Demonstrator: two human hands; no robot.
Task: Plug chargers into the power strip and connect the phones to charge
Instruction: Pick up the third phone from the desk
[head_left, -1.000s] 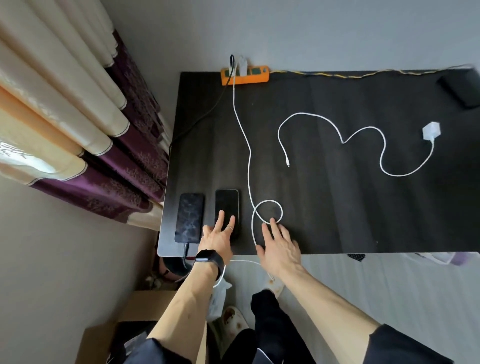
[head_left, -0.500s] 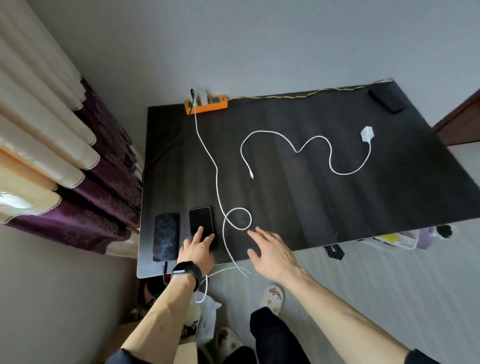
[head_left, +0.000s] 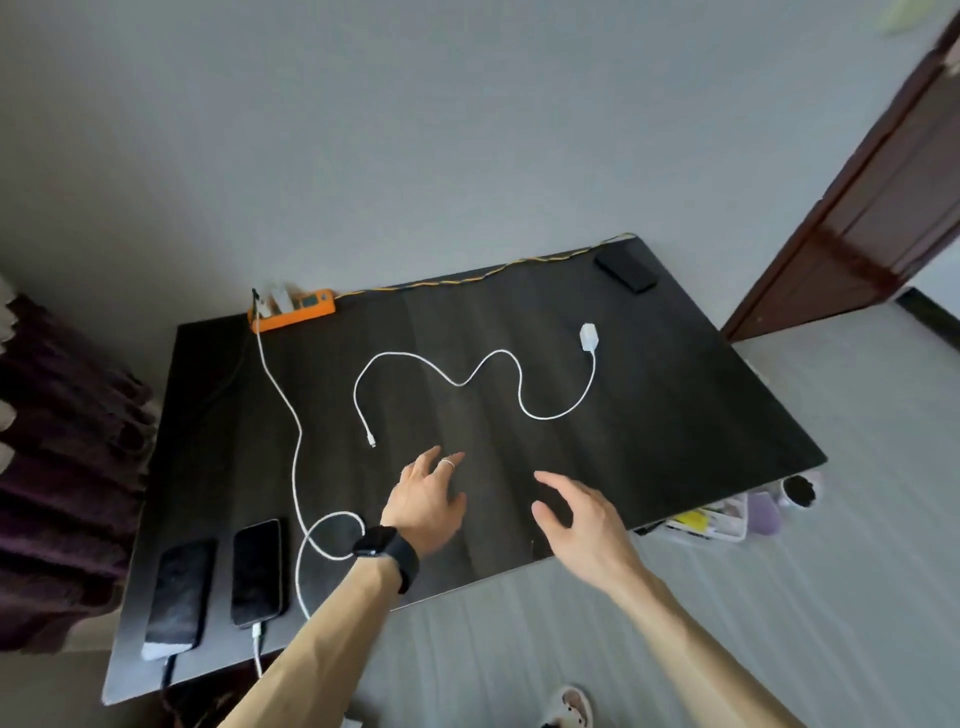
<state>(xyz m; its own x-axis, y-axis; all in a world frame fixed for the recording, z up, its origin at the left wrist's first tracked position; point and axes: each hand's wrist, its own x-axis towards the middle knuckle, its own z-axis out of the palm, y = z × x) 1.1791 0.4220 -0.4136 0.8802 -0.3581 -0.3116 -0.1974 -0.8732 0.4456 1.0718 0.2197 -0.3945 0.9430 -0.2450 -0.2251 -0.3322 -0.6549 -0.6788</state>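
Observation:
Two dark phones lie side by side at the table's near left corner: the left phone (head_left: 179, 597) with a dark cable at its end, the right phone (head_left: 256, 570) with a white cable (head_left: 291, 421) plugged in. That cable loops and runs up to the orange power strip (head_left: 293, 310) at the back edge. A loose white charger (head_left: 588, 336) lies at the right, and its cable (head_left: 462, 382) snakes left to a free plug (head_left: 371, 440). My left hand (head_left: 426, 501), fingers spread, hovers just below that plug. My right hand (head_left: 582, 514) hovers open, holding nothing.
A third dark phone (head_left: 626, 270) lies at the table's far right corner. The dark table (head_left: 675, 415) stands against a grey wall. Purple curtains (head_left: 62, 441) hang at the left, a brown door (head_left: 883, 197) is at the right, and a clutter tray (head_left: 717, 519) sits on the floor.
Both hands have left the right phone and the looped cable and moved right and forward over the table's middle, toward the loose cable's free plug. The view has swung right.

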